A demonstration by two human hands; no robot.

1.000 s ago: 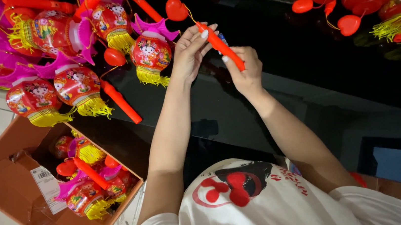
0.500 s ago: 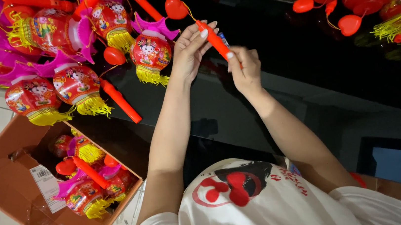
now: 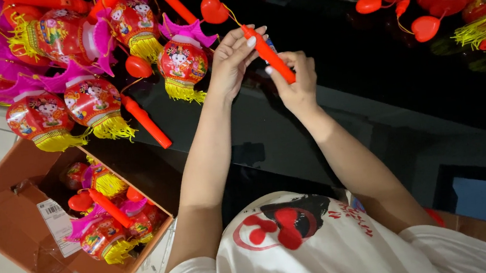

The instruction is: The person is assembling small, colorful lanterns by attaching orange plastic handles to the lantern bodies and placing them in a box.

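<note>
Both hands meet over the black table [image 3: 375,134], much where they were a second ago, and the changes since then are small. The left hand [image 3: 234,59] has its fingers curled loosely around the upper end of the red stick [image 3: 268,54], fingertips pressed to it just below the thin yellow cord; earlier those fingers were spread a little wider. The right hand [image 3: 296,80] is closed on the lower end of the same stick, thumb on top, and has drawn slightly nearer the left. The stick slants from upper left to lower right between them, held above the table and not resting on it. From its top the cord leads to a red heart [image 3: 214,9], which hangs up and to the left as before. Just left of the left hand lies a red lantern with a yellow fringe [image 3: 182,64], unmoved. More lanterns crowd the table's far left, and a cardboard box [image 3: 7,239] on the tiled floor holds several others, unchanged.
</note>
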